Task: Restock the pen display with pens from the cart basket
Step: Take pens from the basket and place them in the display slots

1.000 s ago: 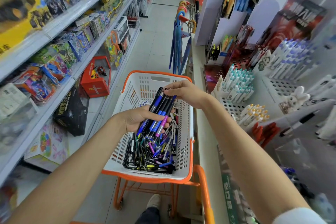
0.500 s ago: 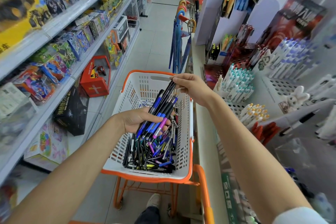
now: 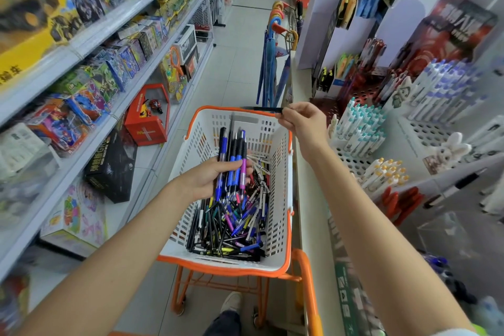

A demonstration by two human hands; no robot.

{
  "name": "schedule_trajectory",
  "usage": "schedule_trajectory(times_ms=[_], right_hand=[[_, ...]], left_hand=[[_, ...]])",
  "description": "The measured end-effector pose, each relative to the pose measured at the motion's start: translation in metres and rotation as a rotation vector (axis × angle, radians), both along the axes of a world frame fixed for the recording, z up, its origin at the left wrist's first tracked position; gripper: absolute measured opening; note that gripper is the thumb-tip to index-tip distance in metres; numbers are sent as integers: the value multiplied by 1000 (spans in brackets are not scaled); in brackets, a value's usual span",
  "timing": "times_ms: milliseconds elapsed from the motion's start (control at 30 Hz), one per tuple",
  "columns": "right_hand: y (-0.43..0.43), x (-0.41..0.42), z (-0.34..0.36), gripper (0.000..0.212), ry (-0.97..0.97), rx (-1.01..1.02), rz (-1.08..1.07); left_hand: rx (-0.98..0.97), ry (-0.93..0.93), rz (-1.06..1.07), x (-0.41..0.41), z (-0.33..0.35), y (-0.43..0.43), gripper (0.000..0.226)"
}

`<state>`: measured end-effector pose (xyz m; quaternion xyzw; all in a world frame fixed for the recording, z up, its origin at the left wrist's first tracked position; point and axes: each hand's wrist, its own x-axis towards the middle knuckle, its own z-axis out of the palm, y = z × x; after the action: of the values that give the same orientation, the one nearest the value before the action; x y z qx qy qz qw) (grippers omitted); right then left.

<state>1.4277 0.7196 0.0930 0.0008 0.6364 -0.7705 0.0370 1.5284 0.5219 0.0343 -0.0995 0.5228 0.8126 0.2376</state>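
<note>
A white cart basket (image 3: 281, 180) with an orange rim stands in the aisle, holding a heap of loose pens (image 3: 231, 229). Over the basket my left hand (image 3: 207, 180) grips a bundle of pens (image 3: 233, 161), blue, black and one pink, pointing away from me. My right hand (image 3: 305, 120) is raised over the basket's far right corner and pinches a single black pen (image 3: 261, 109) that lies level, pointing left. The pen display (image 3: 425, 131) of white perforated racks with upright pens fills the counter on the right.
Shelves of boxed toys (image 3: 90, 84) line the left side of the aisle. A rack of umbrellas (image 3: 272, 63) stands beyond the basket. The orange cart frame (image 3: 308, 281) is below it, and my shoe (image 3: 231, 303) shows on the tiled floor.
My right hand pulled one black pen out of the bundle and lifted it up and to the right toward the display. My left hand turned the remaining bundle more upright.
</note>
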Motion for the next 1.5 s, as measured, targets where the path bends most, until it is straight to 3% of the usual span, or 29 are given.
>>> schedule_trajectory(times_ms=[167, 233, 433, 600, 733, 833, 900, 1000, 1067, 1233, 1367, 1500], right_hand=[[-25, 29, -15, 15, 187, 360, 119], [-32, 37, -23, 22, 228, 500, 179], [-34, 41, -37, 27, 277, 674, 342], [-27, 41, -25, 20, 275, 768, 473], [-25, 26, -9, 9, 274, 613, 306], [-27, 20, -2, 16, 270, 658, 315], [-33, 23, -2, 27, 308, 700, 351], [-39, 25, -2, 49, 401, 780, 346], [-40, 23, 0, 53, 453, 851, 387], [-43, 14, 0, 34, 465, 910, 400], [-41, 11, -1, 32, 508, 876, 274], [-37, 12, -1, 24, 452, 872, 335]], left_hand=[[84, -86, 376, -14, -1, 16, 21], [71, -133, 443, -17, 2, 18, 17], [112, -177, 520, -20, 2, 16, 17], [62, -146, 467, -19, -6, 13, 14], [-95, -27, 316, -13, -8, 10, 9], [-253, 49, 251, -9, -6, 13, 12], [-326, 86, 192, -10, -6, 14, 26], [-350, 89, 90, -9, -6, 13, 30], [-366, 96, 3, -8, -5, 13, 28], [-337, 94, -112, -2, -2, 11, 21], [-322, 96, -194, 0, -2, 8, 23], [-299, 92, -202, 1, 2, 8, 20]])
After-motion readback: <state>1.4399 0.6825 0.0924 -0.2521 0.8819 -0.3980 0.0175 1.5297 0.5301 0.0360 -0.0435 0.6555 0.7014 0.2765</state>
